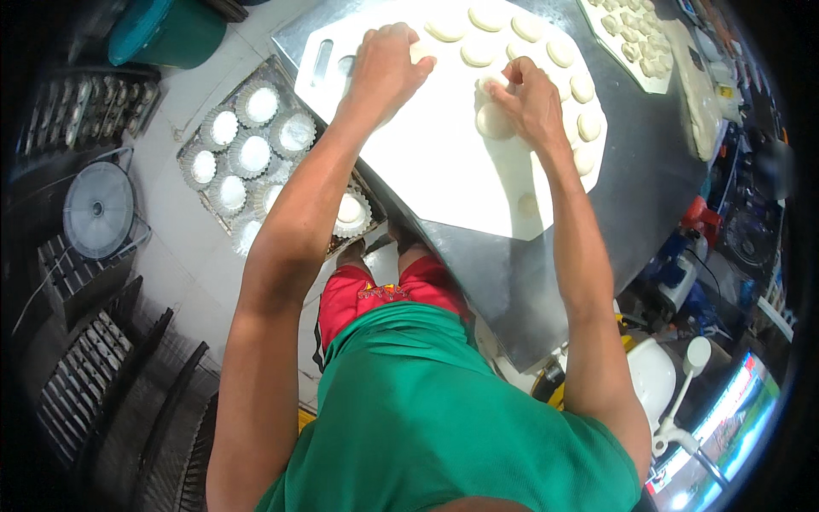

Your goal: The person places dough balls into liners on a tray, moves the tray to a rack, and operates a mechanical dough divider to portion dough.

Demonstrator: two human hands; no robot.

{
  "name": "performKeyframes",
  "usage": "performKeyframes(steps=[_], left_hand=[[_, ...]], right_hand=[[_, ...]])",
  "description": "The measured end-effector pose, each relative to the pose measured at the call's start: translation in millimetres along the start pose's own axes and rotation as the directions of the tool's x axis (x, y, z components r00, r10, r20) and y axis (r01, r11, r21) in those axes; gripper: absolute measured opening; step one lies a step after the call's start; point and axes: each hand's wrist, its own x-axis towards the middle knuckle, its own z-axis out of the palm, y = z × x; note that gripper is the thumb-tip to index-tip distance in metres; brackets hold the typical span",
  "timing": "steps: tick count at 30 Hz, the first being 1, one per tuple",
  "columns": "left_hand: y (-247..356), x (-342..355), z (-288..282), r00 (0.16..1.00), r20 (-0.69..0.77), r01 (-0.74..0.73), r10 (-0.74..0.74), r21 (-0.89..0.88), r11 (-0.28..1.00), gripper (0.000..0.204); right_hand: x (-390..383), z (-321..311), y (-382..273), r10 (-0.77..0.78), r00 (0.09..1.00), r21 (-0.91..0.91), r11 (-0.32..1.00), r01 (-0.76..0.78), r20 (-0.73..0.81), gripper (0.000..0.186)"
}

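A large white board [444, 171] lies on a grey metal table, with several round, flattened dough pieces [478, 53] along its far and right sides. Near the board's slotted corner, my left hand [391, 68] has its fingers and thumb curved around a pale dough piece [420, 52], partly hidden by the hand. Farther right, my right hand [531, 101] pinches a small dough piece [491, 84] between thumb and fingers. Just below those fingertips a round dough piece [494, 121] rests on the board.
Fluted metal tins [254, 154] with white insides fill a dark tray at left; one tin [350, 212] holds dough. A green bin [183, 38] and dark racks [85, 358] stand beyond. Another board [610, 34] with small dough pieces lies at far right, and a screen [725, 435] glows at lower right.
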Motion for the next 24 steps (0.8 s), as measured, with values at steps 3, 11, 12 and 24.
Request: performKeyframes(steps=[3,11,12,24], left_hand=[[25.7,-6.4,-7.4,0.991,0.082,0.123,-0.103,-0.285,0.951,0.046],[7.2,43.2,-2.1,0.963,0.072,0.265,-0.259,-0.407,0.874,0.056],[-5.8,54.8,12.3,0.975,-0.036,0.209,-0.217,-0.164,0.964,0.058],[65.2,45.7,-0.1,0.960,0.057,0.279,-0.274,-0.132,0.951,0.029]], right_hand=[[2.4,-4.5,11.9,0.046,0.999,0.456,0.889,-0.039,-0.005,0.034],[46.1,-6.4,6.6,0.019,1.000,0.117,0.993,-0.021,0.018,0.043],[48.8,-2.8,2.8,-0.007,0.999,0.056,0.998,0.005,0.041,0.045],[18.7,-17.8,6.8,-0.118,0.992,-0.016,0.993,0.118,-0.038,0.032]])
